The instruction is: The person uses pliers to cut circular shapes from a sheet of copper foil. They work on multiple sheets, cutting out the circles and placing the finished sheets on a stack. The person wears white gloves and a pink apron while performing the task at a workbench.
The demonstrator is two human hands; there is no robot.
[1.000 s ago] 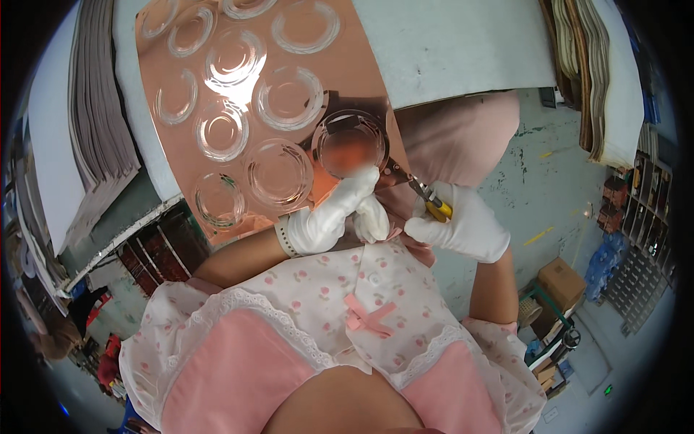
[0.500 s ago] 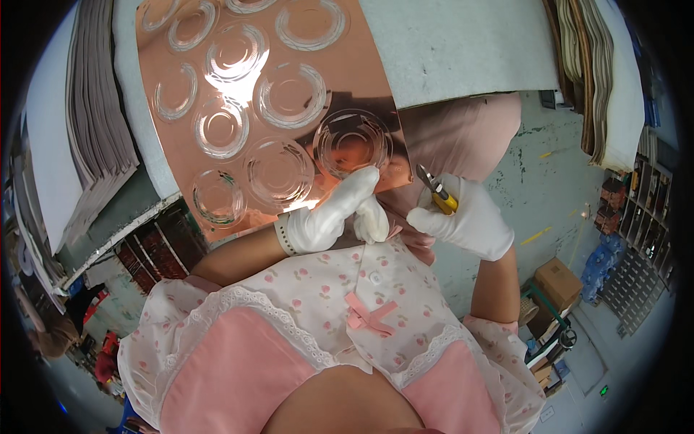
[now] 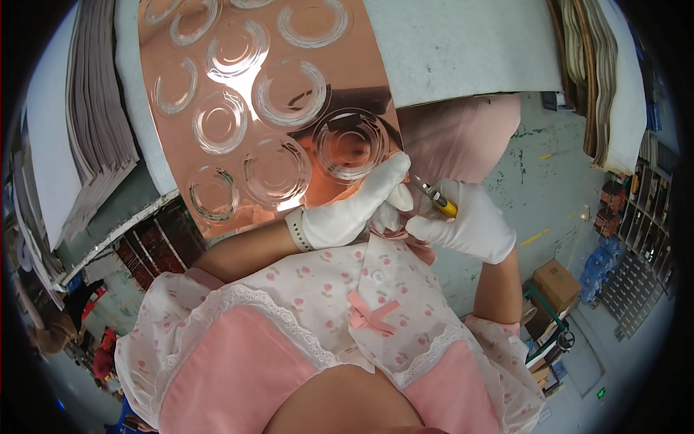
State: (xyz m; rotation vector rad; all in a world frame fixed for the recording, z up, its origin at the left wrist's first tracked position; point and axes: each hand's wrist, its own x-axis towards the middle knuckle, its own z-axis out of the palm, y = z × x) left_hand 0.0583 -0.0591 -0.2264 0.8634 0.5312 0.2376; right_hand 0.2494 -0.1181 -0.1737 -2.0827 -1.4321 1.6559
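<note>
Gloved fingers of the left hand lie flat and together, pinning the corner of the copper sheet so it stays put on the bench. The right hand grips a yellow-handled knife, tip toward that corner, beside the nearest clear ring.

white gloves | pink floral top | lace trim, bow

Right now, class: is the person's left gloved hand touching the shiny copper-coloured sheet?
Touching. The head view shows the left hand with its fingers lying on the near edge of the copper sheet, no gap showing.
</note>
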